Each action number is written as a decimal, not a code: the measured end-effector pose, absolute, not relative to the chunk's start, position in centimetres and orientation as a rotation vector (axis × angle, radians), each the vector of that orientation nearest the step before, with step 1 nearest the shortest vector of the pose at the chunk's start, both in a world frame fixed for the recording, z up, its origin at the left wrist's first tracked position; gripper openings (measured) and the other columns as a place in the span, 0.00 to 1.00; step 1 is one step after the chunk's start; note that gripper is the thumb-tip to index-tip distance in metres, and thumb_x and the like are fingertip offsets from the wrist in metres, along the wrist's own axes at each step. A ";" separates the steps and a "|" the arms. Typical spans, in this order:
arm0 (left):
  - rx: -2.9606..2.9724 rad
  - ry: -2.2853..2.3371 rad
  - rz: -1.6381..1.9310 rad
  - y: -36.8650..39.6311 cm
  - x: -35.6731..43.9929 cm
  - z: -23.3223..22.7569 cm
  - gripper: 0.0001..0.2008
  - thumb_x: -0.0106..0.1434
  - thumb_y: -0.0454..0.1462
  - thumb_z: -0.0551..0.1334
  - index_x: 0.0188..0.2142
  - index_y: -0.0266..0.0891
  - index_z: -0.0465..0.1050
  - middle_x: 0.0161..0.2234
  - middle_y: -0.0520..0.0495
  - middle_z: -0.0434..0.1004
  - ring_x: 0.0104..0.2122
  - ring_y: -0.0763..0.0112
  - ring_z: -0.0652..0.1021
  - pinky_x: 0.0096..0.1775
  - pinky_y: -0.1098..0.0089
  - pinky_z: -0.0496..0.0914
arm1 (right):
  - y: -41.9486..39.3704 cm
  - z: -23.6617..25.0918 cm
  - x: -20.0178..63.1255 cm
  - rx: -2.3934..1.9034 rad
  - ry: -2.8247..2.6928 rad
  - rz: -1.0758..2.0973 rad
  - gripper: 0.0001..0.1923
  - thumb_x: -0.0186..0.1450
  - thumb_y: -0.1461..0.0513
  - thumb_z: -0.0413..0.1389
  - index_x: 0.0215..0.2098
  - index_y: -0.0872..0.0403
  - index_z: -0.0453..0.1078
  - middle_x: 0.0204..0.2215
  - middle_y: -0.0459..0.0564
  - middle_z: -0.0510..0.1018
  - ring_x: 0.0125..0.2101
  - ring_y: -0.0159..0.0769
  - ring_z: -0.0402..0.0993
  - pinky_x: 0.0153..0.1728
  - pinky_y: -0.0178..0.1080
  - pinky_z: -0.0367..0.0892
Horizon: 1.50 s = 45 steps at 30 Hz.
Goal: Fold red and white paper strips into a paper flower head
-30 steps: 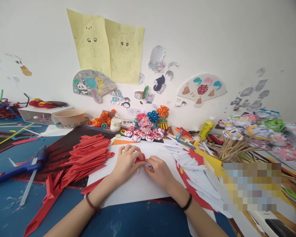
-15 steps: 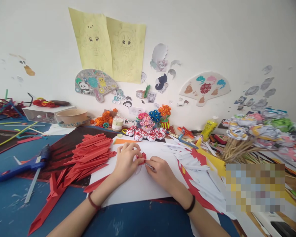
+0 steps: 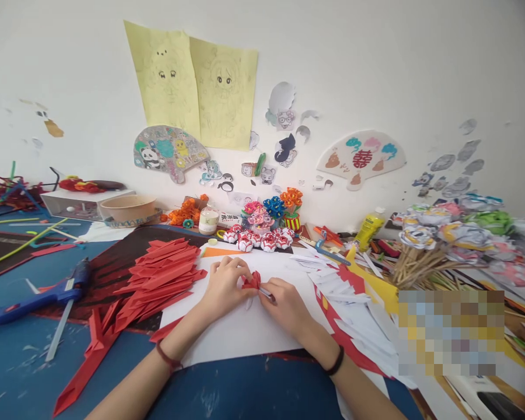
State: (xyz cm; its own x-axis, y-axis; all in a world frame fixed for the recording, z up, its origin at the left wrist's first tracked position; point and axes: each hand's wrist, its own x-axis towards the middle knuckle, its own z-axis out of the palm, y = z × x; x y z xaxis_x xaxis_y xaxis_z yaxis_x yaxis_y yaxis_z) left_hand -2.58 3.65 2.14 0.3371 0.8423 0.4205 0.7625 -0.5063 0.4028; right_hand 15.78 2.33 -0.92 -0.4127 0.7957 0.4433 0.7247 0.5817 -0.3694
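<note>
My left hand (image 3: 226, 286) pinches a small red folded paper piece (image 3: 253, 281) above the white sheet (image 3: 254, 338). From the other side my right hand (image 3: 285, 302) closes on a thin whitish-grey strip or stick (image 3: 266, 291), its tip touching or very near the red piece. What exactly this slim item is I cannot make out. To the left lies a pile of red folded paper strips (image 3: 161, 277), and to the right spreads a row of white folded strips (image 3: 363, 318). Beyond my hands sit several red-and-white paper flowers (image 3: 268, 241).
A blue glue gun (image 3: 65, 290) lies on the blue table at left. At the back stand a beige bowl (image 3: 129, 208), a small white jar (image 3: 209, 221) and a yellow bottle (image 3: 370, 229). Paper flowers on sticks (image 3: 413, 256) crowd the right side.
My fingers have shifted slightly around the red piece, which shows a little more now. The whole view has tilted a touch; everything else lies as before.
</note>
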 end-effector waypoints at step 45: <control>2.722 1.529 0.794 2.5 -2.9 3.0 0.06 0.62 0.42 0.64 0.32 0.45 0.77 0.46 0.51 0.75 0.46 0.58 0.69 0.46 0.55 0.55 | 2.9 -0.8 16.5 -1.207 -2.178 0.293 0.06 0.66 0.64 0.56 0.33 0.55 0.75 0.27 0.46 0.76 0.27 0.32 0.71 0.31 0.33 0.62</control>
